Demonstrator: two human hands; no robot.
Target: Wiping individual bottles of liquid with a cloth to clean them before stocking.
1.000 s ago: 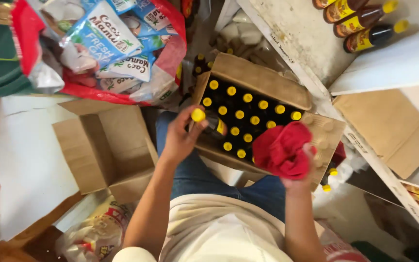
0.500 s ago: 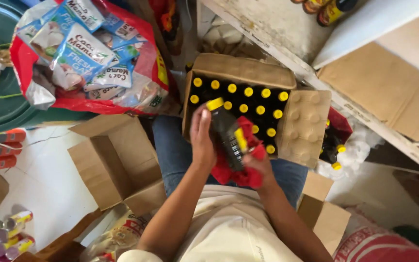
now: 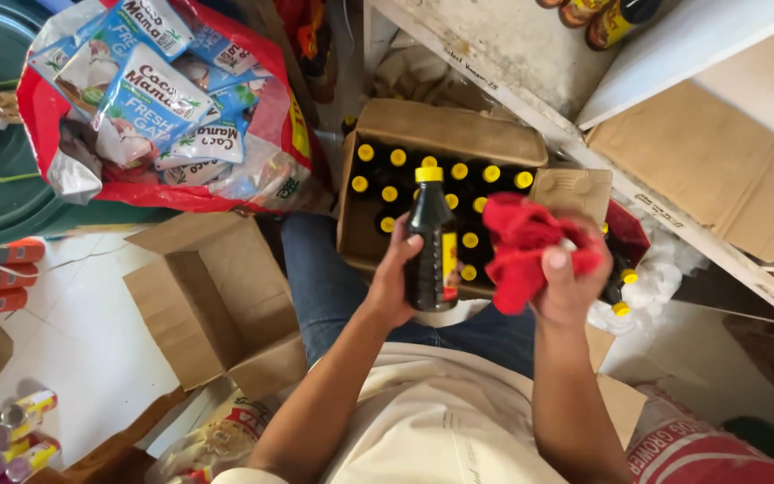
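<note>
A dark bottle (image 3: 432, 237) with a yellow cap was held upright in the left hand (image 3: 393, 285), just in front of an open cardboard box (image 3: 459, 134). Its long axis ran near vertical in the view, the cap pointing away from the person toward the box and the base toward the lap. The left hand's fingers were wrapped around the bottle's lower body. The right hand (image 3: 566, 287) was closed on a bunched red cloth (image 3: 526, 246), held just right of the bottle and close to its side; whether cloth and bottle touched could not be told.

Inside the box, rows of yellow-capped bottles (image 3: 468, 184) were packed tightly, and its right flap (image 3: 575, 190) was folded outward. A red sack of blue packets (image 3: 163, 108) was seen left of the box, and an empty open carton (image 3: 212, 296) lay below and left of it. A white shelf edge (image 3: 584, 148) ran diagonally just right of the box. Bare floor (image 3: 73, 358) was visible well to the left of the box, beyond the empty carton.
</note>
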